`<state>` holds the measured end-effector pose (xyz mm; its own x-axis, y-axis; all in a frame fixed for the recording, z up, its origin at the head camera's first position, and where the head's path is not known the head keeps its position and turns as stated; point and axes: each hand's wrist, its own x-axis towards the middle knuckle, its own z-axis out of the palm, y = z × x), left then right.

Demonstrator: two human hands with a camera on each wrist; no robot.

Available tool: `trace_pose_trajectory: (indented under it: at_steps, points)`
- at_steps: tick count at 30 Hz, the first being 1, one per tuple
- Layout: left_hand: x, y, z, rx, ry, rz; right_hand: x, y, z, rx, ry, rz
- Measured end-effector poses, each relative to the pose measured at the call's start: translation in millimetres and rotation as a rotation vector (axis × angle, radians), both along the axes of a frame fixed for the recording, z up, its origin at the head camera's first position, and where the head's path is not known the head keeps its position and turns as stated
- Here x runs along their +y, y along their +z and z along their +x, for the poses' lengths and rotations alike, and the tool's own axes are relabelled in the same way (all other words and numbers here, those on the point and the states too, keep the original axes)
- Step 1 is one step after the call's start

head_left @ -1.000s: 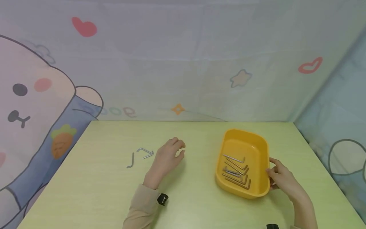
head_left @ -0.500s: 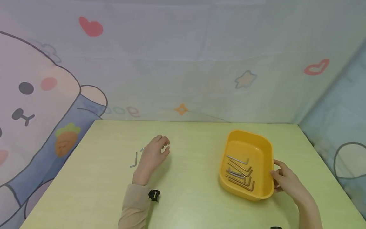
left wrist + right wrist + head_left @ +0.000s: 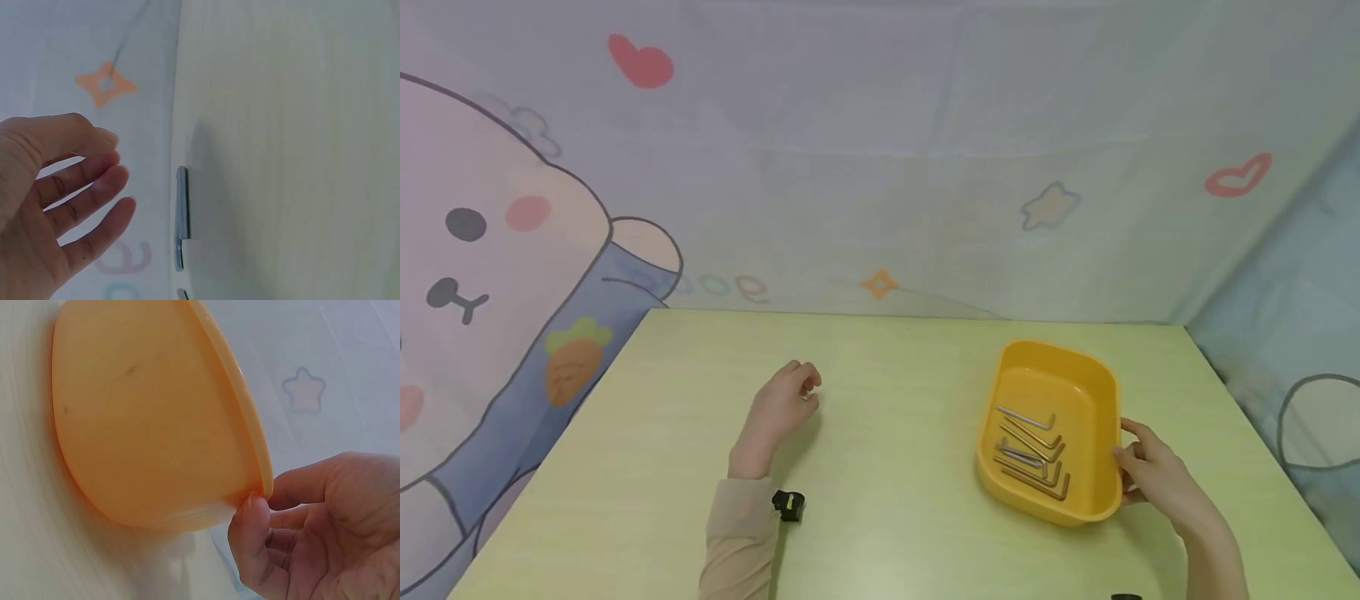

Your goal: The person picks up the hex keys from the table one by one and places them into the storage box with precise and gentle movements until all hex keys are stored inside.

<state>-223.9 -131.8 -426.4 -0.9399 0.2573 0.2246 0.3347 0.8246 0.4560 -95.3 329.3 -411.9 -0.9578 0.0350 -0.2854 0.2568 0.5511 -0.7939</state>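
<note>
My left hand [image 3: 778, 407] hovers over the left part of the table, fingers loosely bent and holding nothing. Beyond its fingertips in the left wrist view lie grey metal hex keys [image 3: 181, 212] on the table, with the end of another [image 3: 182, 294] at the bottom edge. From the head view the hand and forearm mostly cover them. On the right, a yellow plastic tray [image 3: 1093, 400] contains several L-shaped hex keys [image 3: 1033, 483], some silver and some bronze-toned. My right hand [image 3: 1161, 475] pinches the tray's right rim between thumb and fingers, as the right wrist view shows.
The pale wooden table [image 3: 887, 517] ends at a printed cloth backdrop [image 3: 820, 167] behind it. Another cloth hangs along the right side. A black wrist device [image 3: 788, 505] sits at the left sleeve cuff.
My left hand has moved left, from right of the loose hex keys to over them, hiding them from the head view. The right hand keeps its grip on the tray; the head view shifted slightly.
</note>
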Motion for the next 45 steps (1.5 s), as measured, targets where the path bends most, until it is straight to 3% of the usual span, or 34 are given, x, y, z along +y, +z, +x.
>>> trace_pose_trajectory:
  at_steps: [5, 15, 22, 45]
  points:
    - [-5, -1.8, -1.3, -0.075, 0.015, -0.022, -1, 0.4, -0.3, 0.001, -0.003, -0.002]
    - [-12, -6.0, -7.1, -0.123, 0.026, -0.076, 0, 0.9, -1.8, -0.001, 0.002, 0.000]
    - [-15, -10.9, -12.8, -0.181, 0.025, -0.056, 0, 0.9, -0.3, -0.001, 0.000, 0.007]
    - [-13, -11.9, -14.0, -0.231, 0.003, -0.089, -3, 1.9, -0.9, -0.002, 0.006, 0.018]
